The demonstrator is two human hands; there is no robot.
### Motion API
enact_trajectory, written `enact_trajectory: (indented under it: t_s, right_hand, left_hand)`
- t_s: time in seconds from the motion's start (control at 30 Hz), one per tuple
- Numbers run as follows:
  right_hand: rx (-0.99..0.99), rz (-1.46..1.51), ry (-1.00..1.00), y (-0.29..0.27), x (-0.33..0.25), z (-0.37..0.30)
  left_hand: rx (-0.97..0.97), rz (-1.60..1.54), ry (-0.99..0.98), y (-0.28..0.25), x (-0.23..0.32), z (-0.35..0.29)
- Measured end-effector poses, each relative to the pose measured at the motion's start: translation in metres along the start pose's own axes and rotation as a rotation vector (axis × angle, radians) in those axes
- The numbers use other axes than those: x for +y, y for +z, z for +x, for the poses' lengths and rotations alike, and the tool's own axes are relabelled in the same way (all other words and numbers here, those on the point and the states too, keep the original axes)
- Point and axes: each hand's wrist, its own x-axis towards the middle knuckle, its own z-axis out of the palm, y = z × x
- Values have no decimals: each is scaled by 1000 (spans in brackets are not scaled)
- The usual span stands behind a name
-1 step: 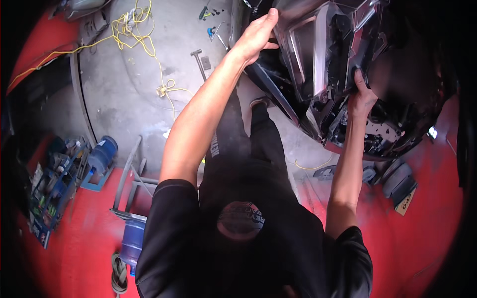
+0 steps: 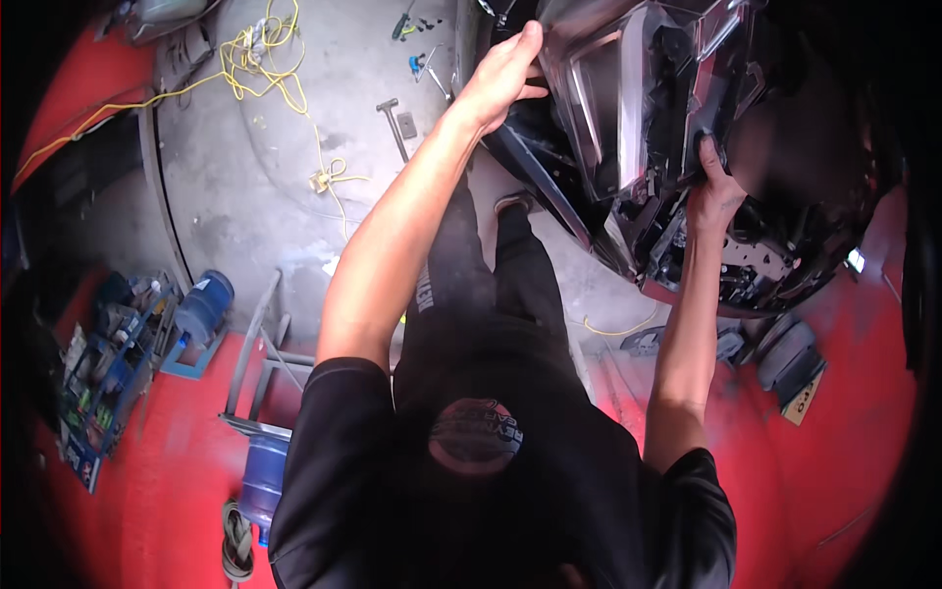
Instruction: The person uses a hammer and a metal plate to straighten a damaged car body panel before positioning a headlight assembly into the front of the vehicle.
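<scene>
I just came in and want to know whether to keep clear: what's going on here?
A person in a black shirt has both hands up at a large clear-covered lamp on the front of a dark vehicle. The left grip is at the lamp's left edge; the right grip has its thumb against the lower right edge. Whether the lamp is fixed or loose can't be told. A yellow cord and a T-shaped tool lie on the grey floor.
</scene>
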Motion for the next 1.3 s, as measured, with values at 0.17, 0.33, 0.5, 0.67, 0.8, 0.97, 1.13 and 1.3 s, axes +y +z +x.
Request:
enact_trajectory:
  t_s: [0.17,0.33,0.5,0.67,0.8,0.97,1.13,1.3]
  right_hand:
    - [12,-60,-38,-4,1,-1]
    - [19,16,-5,4,-5,-4]
    - [-11,42,-7,6,-5,-5]
    - [-41,-31,-51,10,-5,-7]
    - [-25,-2,-49,6,0,-9]
    - [5,38,20,0,4,-12]
    - [-5,65,70,5,3,-10]
    - [-13,-103,-28,6,5,-8]
  left_hand:
    - [-218,1472,327,-18,-72,-30]
    - [-261,1996,427,-33,-107,-53]
    - [-255,1917,362,-29,-112,-54]
    - [-182,1770,454,-39,-117,-56]
    - [-177,1794,464,-39,-115,-56]
    - [-210,1832,428,-34,-112,-54]
    - [-208,1916,418,-32,-111,-51]
    - [-153,1770,348,-21,-119,-44]
